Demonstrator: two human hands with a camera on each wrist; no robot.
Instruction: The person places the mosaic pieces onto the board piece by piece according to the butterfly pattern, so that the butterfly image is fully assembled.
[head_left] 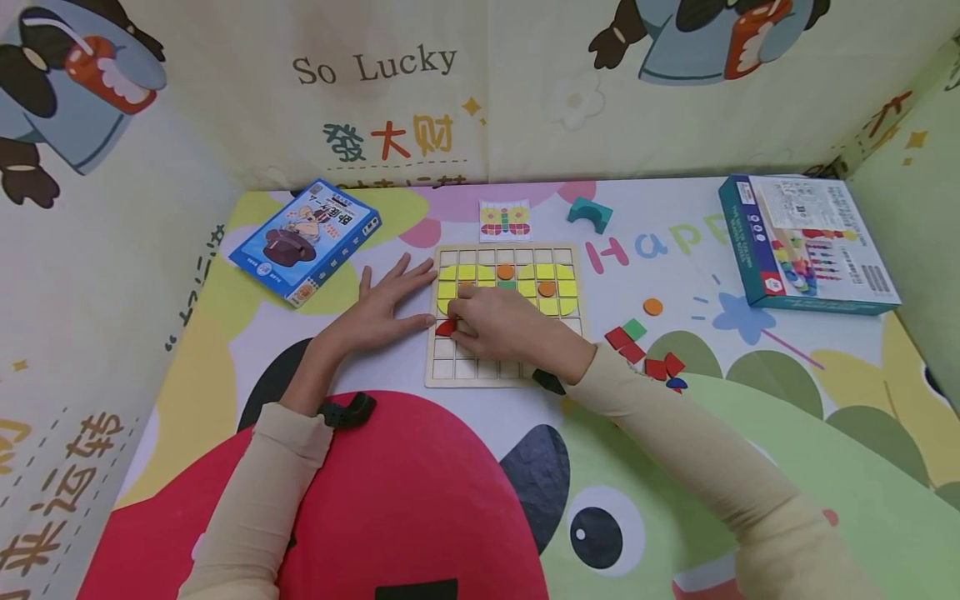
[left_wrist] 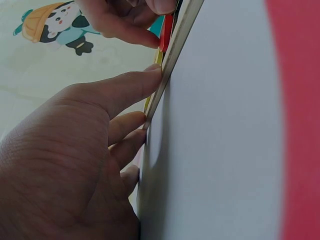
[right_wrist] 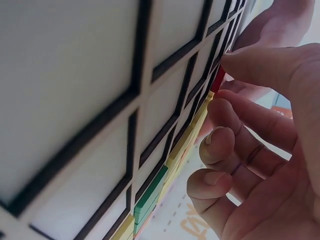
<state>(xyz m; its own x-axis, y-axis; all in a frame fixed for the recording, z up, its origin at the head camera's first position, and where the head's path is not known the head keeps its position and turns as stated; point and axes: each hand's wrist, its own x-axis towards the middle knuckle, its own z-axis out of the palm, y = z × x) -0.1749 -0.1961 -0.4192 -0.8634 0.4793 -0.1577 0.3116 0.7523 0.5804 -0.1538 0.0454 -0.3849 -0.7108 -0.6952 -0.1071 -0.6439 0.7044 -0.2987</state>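
A wooden grid board [head_left: 442, 367] lies on the table, its upper rows filled with yellow tiles [head_left: 566, 288], a few orange round pieces [head_left: 506, 272] and a green square [head_left: 507, 285]. My right hand [head_left: 517, 329] reaches over the board and pinches a red tile [head_left: 446, 327] between thumb and index finger, down at a cell by the left edge. In the right wrist view the red tile [right_wrist: 218, 79] shows between those fingertips. My left hand [head_left: 386, 304] lies beside the board with fingers extended, thumb and fingertips touching its left edge.
Behind the board lies a butterfly pattern card [head_left: 505, 221], with a teal arch block [head_left: 590, 214] beside it. Loose red tiles [head_left: 656, 369], a green tile [head_left: 633, 329] and an orange disc [head_left: 653, 307] lie to the right. Boxes stand far left [head_left: 306, 242] and far right [head_left: 810, 246].
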